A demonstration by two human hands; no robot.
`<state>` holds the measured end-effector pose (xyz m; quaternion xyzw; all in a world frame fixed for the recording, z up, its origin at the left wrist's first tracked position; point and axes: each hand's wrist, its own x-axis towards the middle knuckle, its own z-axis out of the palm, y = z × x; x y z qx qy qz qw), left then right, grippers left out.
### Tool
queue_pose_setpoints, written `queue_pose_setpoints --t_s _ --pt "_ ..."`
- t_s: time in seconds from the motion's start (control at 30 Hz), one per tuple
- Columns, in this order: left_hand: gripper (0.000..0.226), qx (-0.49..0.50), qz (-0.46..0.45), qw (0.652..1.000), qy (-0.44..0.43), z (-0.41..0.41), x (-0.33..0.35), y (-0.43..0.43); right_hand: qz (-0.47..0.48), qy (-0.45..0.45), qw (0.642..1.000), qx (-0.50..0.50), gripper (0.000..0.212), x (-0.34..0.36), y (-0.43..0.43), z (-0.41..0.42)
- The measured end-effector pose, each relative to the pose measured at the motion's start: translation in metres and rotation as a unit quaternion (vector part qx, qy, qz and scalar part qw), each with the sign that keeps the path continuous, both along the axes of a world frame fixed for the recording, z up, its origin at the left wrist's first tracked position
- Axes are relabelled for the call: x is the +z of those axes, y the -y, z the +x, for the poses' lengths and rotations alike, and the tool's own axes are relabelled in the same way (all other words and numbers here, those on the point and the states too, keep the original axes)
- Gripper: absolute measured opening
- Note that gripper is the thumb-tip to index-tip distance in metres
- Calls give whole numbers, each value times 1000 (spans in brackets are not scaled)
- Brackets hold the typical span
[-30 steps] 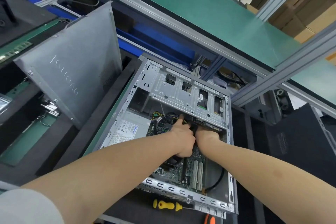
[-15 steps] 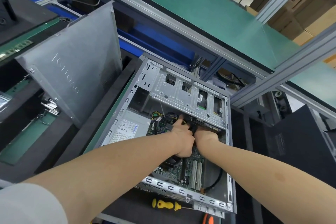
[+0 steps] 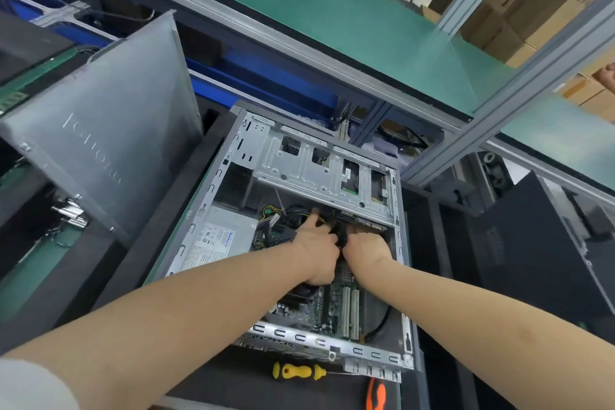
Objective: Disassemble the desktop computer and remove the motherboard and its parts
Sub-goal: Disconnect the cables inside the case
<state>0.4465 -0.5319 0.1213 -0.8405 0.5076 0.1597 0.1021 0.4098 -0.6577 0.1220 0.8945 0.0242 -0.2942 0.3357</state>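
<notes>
Currently left grip [image 3: 316, 253] is clamping a black cable [image 3: 341, 238] inside the case [image 3: 213, 196], just near of the drive cage [image 3: 309, 170]. Right grip [image 3: 366, 246] is sitting alongside; can't tell its state.

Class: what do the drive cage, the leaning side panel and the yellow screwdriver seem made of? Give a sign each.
Drive cage: bare sheet metal, likely steel; bright, stamped holes and ribs. Side panel: seemingly metal, matte grey coating; thin, embossed lettering. Screwdriver: grip probably glossy yellow plastic with black bands; thin metal shaft.
</notes>
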Motion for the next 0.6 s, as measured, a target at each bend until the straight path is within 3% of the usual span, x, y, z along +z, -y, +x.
queue_pose_setpoints --t_s 0.5,0.6 --pt "51 0 31 1000 1 -2 6 2 28 2 998 -50 32 -8 8 8" --pt "52 3 31 1000 1 -3 6 3 16 -8 1000 -19 31 -12 10 5"
